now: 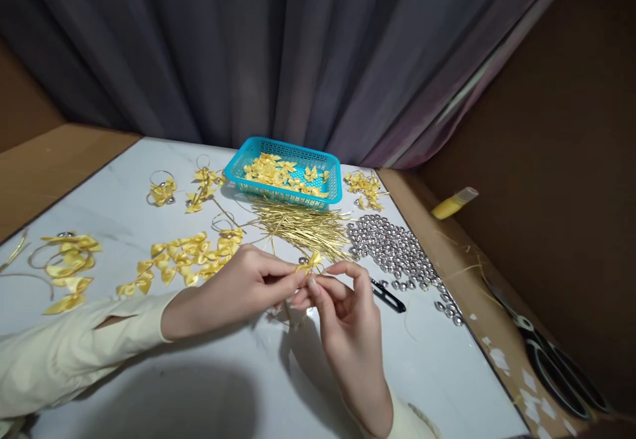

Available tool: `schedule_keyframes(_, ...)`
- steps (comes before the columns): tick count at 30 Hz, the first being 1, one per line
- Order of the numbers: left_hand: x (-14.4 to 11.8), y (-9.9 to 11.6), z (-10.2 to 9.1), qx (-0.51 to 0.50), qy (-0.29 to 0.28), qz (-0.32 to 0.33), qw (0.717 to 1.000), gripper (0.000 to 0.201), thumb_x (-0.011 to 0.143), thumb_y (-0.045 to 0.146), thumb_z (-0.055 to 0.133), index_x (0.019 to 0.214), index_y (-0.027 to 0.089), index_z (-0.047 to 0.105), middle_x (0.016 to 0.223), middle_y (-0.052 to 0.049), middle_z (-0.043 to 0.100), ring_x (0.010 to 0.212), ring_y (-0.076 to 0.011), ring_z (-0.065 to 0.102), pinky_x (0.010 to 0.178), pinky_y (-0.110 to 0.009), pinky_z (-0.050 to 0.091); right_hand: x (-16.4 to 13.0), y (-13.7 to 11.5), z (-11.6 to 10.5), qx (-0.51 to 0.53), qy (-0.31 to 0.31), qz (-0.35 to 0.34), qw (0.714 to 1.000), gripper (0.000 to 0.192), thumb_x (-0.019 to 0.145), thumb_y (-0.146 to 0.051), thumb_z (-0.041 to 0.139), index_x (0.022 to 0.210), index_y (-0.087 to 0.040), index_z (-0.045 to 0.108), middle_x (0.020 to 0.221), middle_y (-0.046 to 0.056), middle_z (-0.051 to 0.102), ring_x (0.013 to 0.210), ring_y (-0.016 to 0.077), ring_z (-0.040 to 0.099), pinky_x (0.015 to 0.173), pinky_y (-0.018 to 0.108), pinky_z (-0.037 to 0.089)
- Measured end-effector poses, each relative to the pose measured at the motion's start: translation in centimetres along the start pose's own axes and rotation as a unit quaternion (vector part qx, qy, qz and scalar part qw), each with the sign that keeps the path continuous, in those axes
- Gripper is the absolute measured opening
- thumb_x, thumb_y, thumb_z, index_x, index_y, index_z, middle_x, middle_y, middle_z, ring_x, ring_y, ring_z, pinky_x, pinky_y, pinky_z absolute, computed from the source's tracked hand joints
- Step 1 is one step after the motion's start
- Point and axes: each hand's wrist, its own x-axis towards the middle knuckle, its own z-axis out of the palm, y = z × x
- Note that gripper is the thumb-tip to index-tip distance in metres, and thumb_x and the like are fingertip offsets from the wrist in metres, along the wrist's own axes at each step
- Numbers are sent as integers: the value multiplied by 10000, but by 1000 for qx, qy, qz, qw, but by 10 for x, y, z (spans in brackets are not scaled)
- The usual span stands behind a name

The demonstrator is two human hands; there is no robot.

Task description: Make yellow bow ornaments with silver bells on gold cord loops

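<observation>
Both hands, left hand (238, 290) and right hand (348, 320), pinch one yellow bow (309, 263) above the table (437, 366), several finished ringed bows (163, 191) lying aside, many loose bows (285, 173) left in the basket (330, 197).

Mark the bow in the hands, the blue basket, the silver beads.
yellow bow (309, 263), head view, on its ribbon loops
blue basket (237, 173), head view, left rim
silver beads (387, 245), head view, middle of pile

Basket (283, 191) behind wire bundle (305, 230); beads (392, 250) right of it; loose bows (186, 260) left, all on table (437, 366)
</observation>
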Motion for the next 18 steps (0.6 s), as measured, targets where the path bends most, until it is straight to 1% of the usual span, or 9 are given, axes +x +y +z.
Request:
schedule_keyframes(4, 0, 1, 2, 14, -15, 16, 1000, 339, 898, 217, 462, 658, 121, 682, 541, 6, 602, 496, -69, 499, 515, -157, 372, -3, 6, -1, -53, 12, -30, 998, 173, 903, -169, 463, 841, -244, 320, 681, -39, 560, 633, 123, 635, 571, 245, 515)
schedule_keyframes(6, 0, 2, 3, 11, -18, 19, 1000, 324, 898, 208, 459, 706, 119, 705, 592, -7, 641, 522, -74, 532, 546, -158, 392, -4, 7, -2, -79, 16, -44, 996, 191, 902, -158, 444, 809, -246, 303, 667, -51, 492, 599, 112, 601, 553, 238, 493)
schedule_keyframes(8, -1, 2, 3, 14, -16, 22, 1000, 311, 893, 199, 466, 726, 122, 716, 593, -4, 645, 510, -68, 525, 537, -154, 389, -3, 8, -2, -94, 11, -50, 994, 200, 902, -146, 425, 794, -247, 291, 657, -59, 447, 575, 105, 565, 550, 238, 475)
schedule_keyframes(11, -2, -1, 4, 25, -5, 42, 999, 286, 878, 193, 489, 717, 134, 718, 528, 19, 592, 457, -57, 458, 490, -156, 356, -3, 9, -2, -106, -1, -59, 993, 204, 897, -129, 406, 788, -249, 282, 656, -56, 452, 555, 103, 526, 532, 232, 451)
schedule_keyframes(14, -2, -5, 6, 34, 22, 64, 997, 316, 867, 237, 533, 614, 128, 686, 451, 37, 511, 421, -53, 390, 446, -166, 316, -3, 10, -2, -117, -6, -73, 990, 202, 885, -117, 404, 786, -248, 285, 647, -54, 474, 530, 100, 511, 500, 218, 424)
schedule_keyframes(16, -2, -6, 8, 30, 39, 54, 997, 335, 867, 252, 549, 582, 127, 673, 431, 45, 492, 413, -49, 390, 436, -160, 312, -3, 11, -3, -126, -4, -72, 989, 201, 878, -121, 410, 782, -248, 288, 638, -55, 470, 519, 101, 506, 486, 216, 411)
schedule_keyframes(18, -1, -5, 9, 18, 44, 34, 998, 307, 868, 237, 557, 609, 130, 681, 436, 51, 508, 414, -44, 422, 443, -143, 328, -3, 12, -4, -132, -4, -61, 989, 196, 877, -136, 419, 784, -249, 288, 627, -56, 463, 508, 105, 498, 471, 216, 395)
